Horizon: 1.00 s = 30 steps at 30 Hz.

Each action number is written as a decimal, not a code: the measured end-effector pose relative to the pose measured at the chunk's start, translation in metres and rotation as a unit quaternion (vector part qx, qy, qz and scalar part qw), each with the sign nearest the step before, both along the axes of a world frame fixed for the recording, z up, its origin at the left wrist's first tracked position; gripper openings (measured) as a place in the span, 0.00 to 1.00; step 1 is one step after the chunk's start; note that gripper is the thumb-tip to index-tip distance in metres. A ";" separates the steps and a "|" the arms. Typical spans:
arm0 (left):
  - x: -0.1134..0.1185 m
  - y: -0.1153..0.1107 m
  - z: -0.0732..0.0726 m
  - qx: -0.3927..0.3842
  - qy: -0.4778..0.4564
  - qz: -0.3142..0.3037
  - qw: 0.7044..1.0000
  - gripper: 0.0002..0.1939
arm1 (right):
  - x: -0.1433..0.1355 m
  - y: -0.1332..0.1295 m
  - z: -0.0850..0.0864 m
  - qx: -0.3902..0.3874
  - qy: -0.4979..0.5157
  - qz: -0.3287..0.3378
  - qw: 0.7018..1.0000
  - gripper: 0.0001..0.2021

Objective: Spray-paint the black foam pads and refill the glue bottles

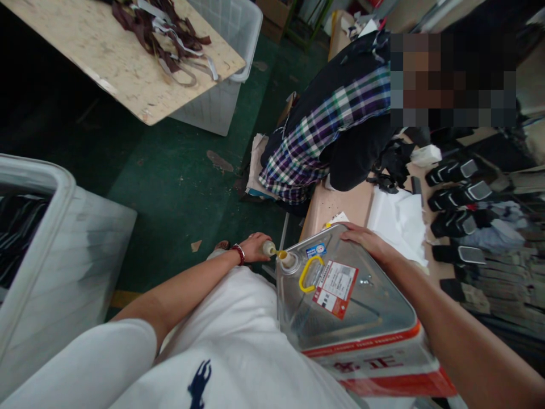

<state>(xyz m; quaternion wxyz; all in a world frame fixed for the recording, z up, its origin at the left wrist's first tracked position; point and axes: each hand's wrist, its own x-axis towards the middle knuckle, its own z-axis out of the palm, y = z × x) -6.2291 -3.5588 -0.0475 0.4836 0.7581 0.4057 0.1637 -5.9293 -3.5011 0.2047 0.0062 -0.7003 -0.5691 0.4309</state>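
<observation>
A large square metal can [293,318] with red print is tilted against my body. Its yellow carry handle [303,278] and a paper label [337,287] are on the top face. My right hand [364,238] holds the can by its far edge. In my left hand [253,248] is a small translucent bottle [268,247], its mouth turned toward the can's spout [288,261]. Yellowish liquid [280,254] shows between spout and bottle mouth. The bottle's lower part is hidden by my fingers.
Beside the can, a co-worker in a plaid shirt [336,113] leans over a workbench [317,213] bearing white sheets [395,218] and several black pieces [453,224]. A white bin [93,227] stands left. Brown strips [170,42] lie on a wooden board [128,85].
</observation>
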 end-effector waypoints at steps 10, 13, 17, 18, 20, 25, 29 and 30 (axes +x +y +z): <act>-0.001 0.004 -0.003 -0.014 0.030 0.001 0.999 0.35 | -0.006 0.003 -0.003 -0.038 0.029 -0.039 0.998 0.19; 0.000 0.004 -0.004 -0.017 0.036 0.000 0.999 0.35 | -0.008 0.004 -0.002 -0.046 0.032 -0.036 0.998 0.20; 0.001 0.005 -0.006 -0.018 0.035 0.005 0.999 0.35 | -0.009 0.007 -0.004 -0.049 0.032 -0.038 0.998 0.21; 0.002 0.006 -0.007 -0.019 0.035 0.008 0.999 0.36 | -0.009 0.007 -0.005 -0.050 0.033 -0.039 0.997 0.21; 0.002 0.006 -0.009 -0.021 0.034 0.011 0.999 0.36 | -0.010 0.008 -0.006 -0.050 0.034 -0.041 0.997 0.21; 0.002 0.008 -0.015 -0.016 0.019 0.011 1.000 0.34 | -0.010 0.009 -0.006 -0.056 0.034 -0.048 0.997 0.21; 0.002 0.009 -0.019 -0.017 0.015 0.013 1.000 0.34 | -0.010 0.010 -0.007 -0.058 0.042 -0.055 0.996 0.21; 0.001 0.009 -0.020 -0.018 0.015 0.013 1.000 0.35 | -0.010 0.010 -0.007 -0.058 0.044 -0.056 0.996 0.21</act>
